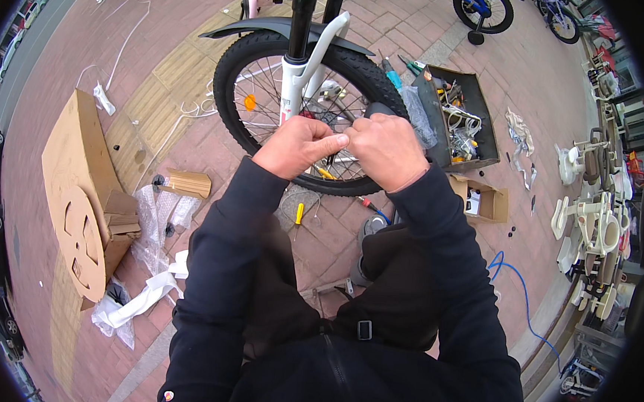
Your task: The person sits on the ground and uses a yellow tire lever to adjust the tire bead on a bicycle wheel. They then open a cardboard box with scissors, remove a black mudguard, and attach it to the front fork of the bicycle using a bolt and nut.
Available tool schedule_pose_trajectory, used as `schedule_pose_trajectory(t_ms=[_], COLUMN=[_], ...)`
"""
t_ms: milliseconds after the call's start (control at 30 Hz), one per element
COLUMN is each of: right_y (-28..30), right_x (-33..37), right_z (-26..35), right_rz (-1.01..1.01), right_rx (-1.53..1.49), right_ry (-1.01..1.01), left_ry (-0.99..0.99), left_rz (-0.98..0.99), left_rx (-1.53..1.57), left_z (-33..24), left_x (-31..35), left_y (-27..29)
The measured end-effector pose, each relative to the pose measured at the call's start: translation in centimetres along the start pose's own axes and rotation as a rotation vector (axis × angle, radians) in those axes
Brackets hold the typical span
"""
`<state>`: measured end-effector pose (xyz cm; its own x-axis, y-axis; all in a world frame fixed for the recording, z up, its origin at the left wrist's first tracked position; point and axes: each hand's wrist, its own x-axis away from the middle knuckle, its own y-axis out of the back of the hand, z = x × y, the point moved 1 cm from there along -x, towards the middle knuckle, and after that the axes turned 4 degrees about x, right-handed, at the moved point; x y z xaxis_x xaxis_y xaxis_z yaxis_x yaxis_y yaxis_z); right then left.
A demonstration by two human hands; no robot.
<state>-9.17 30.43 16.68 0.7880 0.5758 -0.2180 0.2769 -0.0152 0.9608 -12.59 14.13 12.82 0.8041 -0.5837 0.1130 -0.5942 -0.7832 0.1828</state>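
Note:
My left hand (296,148) and my right hand (387,150) meet in front of a bicycle's front wheel. Both are closed, thumb and fingertips pinched together. Whatever lies between the fingertips is too small and hidden to make out. Behind them stands the wheel with its black knobby tyre (226,123), a white fork leg (292,87) and a black mudguard (263,26). An orange reflector (250,102) sits among the spokes. The hands cover part of the hub area. On the paving below the wheel lies a screwdriver with a yellow handle (299,213).
Right of the wheel stands an open toolbox (485,111) full of tools, with a small cardboard box (495,204) nearer me. Large cardboard (79,154) and bubble wrap (158,223) lie at left. A blue hose (522,293) runs along the right; another bicycle (485,9) stands farther off.

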Motion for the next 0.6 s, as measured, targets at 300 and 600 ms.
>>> schedule_pose_trajectory(t_ms=[300, 600], right_y=[0.0, 3.7], right_x=[-0.2, 5.4], right_z=[0.2, -11.8], right_rz=[-0.023, -0.973], right_rx=[-0.084, -1.323], right_ry=[0.094, -0.623], left_ry=[0.11, -0.064], left_rz=[0.247, 0.081], left_rx=[0.087, 0.635], left_z=[-0.6, -1.9], left_x=[0.2, -0.7], left_y=[0.0, -0.3])
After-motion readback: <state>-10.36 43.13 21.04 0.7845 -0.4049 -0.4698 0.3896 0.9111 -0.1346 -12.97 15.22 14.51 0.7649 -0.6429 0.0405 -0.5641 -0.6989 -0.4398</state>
